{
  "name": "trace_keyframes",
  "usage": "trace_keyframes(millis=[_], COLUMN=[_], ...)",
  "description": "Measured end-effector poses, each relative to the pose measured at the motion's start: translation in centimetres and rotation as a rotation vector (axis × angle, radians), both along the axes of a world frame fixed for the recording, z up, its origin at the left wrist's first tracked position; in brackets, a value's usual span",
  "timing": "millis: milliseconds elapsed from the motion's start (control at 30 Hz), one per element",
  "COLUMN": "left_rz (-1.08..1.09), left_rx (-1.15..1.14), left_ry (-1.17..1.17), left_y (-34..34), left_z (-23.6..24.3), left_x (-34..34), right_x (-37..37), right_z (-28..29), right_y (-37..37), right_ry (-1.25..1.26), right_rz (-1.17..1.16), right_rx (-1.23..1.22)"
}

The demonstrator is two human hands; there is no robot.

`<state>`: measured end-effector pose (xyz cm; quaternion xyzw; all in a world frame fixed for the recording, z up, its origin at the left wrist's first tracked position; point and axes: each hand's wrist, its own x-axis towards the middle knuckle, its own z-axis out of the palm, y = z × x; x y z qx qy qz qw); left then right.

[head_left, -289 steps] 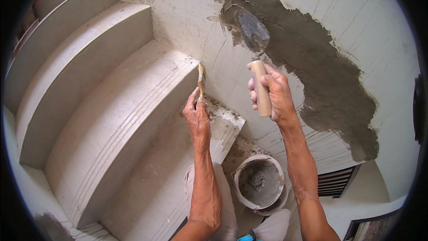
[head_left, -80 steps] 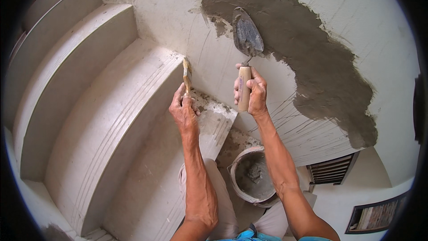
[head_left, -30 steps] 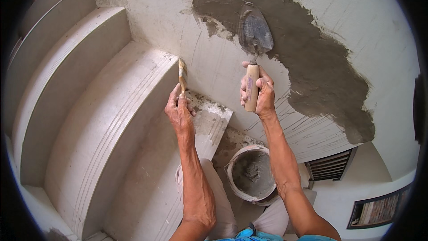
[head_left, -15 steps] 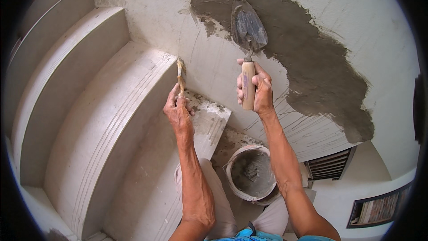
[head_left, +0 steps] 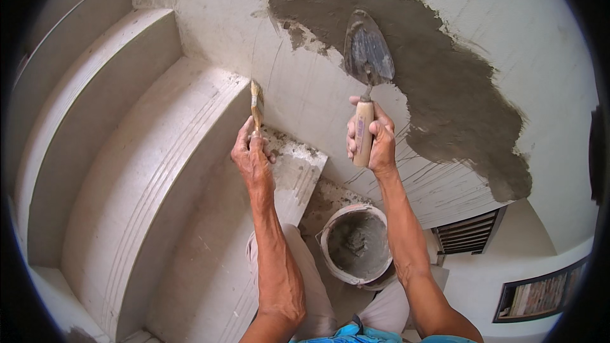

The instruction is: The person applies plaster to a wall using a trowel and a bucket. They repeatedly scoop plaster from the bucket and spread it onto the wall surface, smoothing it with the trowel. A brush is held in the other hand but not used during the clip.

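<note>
My right hand (head_left: 375, 140) is wrapped round the wooden handle of a trowel (head_left: 368, 51), its pointed metal blade up in front of the wall (head_left: 216, 38). Behind and beside the blade spreads a broad patch of wet grey mortar (head_left: 451, 95) with ragged edges. In my left hand (head_left: 254, 155) the fingers pinch the handle of a paintbrush (head_left: 257, 101), held upright with its bristles near the corner where a step meets the wall. Below my hands, between my legs, stands a bucket (head_left: 325, 241) with grey mortar (head_left: 359, 244) inside.
Curved concrete steps (head_left: 159, 146) with grooved edges climb on the left. A lower step (head_left: 305, 178) with mortar spatters lies near my left wrist. At the right are a dark slatted vent (head_left: 469, 234) and a framed opening (head_left: 540, 293).
My right hand has brought the trowel down and slightly to the right across the mortar patch. The left hand with the paintbrush has hardly moved.
</note>
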<state>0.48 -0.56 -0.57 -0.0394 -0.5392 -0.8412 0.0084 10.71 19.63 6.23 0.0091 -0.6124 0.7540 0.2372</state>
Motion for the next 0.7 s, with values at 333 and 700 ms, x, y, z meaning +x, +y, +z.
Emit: trace_keyframes(millis=[333,700], left_rz=[-0.003,0.000], left_rx=[0.007,-0.006], left_ry=[-0.017,-0.025], left_y=[0.0,0.0], left_z=[-0.2,0.1], left_x=[-0.2,-0.1], right_x=[1.9,-1.9], right_z=[-2.9,1.8], right_y=[1.7,1.4], right_ry=[-0.093,0.000], right_rz=[0.027,0.081], right_rx=[-0.065,0.014])
